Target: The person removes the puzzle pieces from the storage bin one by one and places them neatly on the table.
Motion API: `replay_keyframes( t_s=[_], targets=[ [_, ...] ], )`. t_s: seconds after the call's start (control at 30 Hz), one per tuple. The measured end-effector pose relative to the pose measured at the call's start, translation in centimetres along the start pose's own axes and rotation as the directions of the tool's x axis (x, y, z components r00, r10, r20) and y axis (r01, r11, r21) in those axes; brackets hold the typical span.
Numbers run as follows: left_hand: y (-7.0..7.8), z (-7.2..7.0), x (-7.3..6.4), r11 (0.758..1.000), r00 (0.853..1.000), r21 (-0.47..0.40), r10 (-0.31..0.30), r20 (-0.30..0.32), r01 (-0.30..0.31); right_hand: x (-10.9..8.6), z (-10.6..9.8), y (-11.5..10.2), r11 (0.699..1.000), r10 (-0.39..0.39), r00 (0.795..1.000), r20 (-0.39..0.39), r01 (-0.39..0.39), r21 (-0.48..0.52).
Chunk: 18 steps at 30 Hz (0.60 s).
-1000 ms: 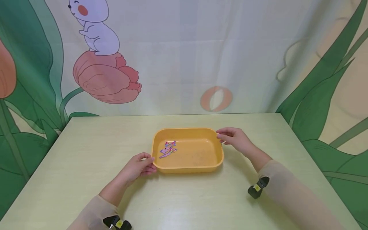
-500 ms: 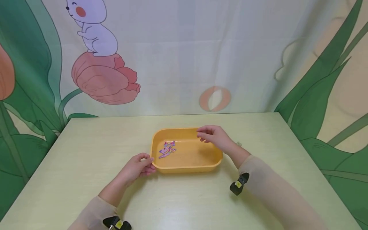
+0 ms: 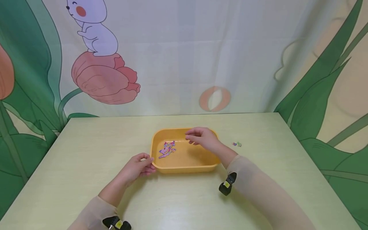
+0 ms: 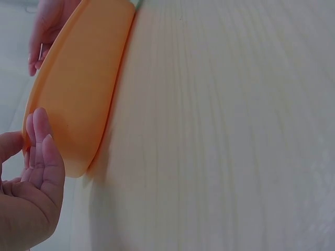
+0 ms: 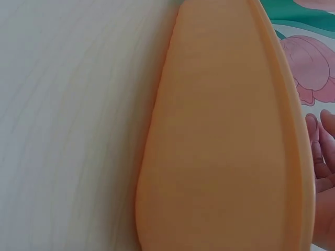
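A shallow yellow-orange plastic tray [image 3: 172,168] stands on the table, and its outer wall fills much of the right wrist view. Small flat pieces with a pink, purple and blue pattern [image 3: 166,149] lie at the left inside it. At the tray's near left corner my left hand [image 3: 141,165] pinches the rim, thumb on top and fingers against the outer wall [image 4: 84,78]. My right hand [image 3: 202,139] hovers over the tray's right half, fingers loosely bent, thumb near the forefinger, with nothing visible between them. The pieces lie left of its fingertips.
A few tiny coloured pieces [image 3: 236,144] lie on the pale wooden table [image 3: 86,153] to the right of the tray. Behind the table hangs a printed cloth [image 3: 172,64] with a rabbit, flowers and leaves.
My right hand has moved left from the tray's right rim to above its inside, uncovering the tiny pieces on the table. My left hand keeps its place on the rim.
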<state>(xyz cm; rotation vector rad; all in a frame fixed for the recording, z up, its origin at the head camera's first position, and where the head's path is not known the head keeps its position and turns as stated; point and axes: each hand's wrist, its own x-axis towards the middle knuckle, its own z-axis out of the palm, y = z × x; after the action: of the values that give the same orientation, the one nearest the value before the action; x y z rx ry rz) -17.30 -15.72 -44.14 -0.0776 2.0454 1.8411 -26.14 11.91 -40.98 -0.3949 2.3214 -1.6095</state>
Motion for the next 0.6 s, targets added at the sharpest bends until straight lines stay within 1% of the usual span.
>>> replay_keyframes(
  t_s=[0.1, 0.37, 0.6],
  targets=[
    [0.0, 0.0, 0.0, 1.0, 1.0, 0.001, 0.0, 0.001, 0.0, 0.3, 0.6, -0.1, 1.0, 0.01, 1.0, 0.005, -0.01, -0.007],
    [0.0, -0.1, 0.0, 1.0, 1.0, -0.003, 0.002, 0.001, -0.002, 1.1, 2.0, 0.1, 1.0, -0.016, 0.999, 0.033, 0.016, -0.001],
    [-0.2, 0.0, 0.1, 1.0, 1.0, 0.004, 0.006, -0.01, -0.006, 1.5, 2.9, 0.5, 1.0, -0.013, 0.998, 0.057, 0.012, 0.016]
  ],
)
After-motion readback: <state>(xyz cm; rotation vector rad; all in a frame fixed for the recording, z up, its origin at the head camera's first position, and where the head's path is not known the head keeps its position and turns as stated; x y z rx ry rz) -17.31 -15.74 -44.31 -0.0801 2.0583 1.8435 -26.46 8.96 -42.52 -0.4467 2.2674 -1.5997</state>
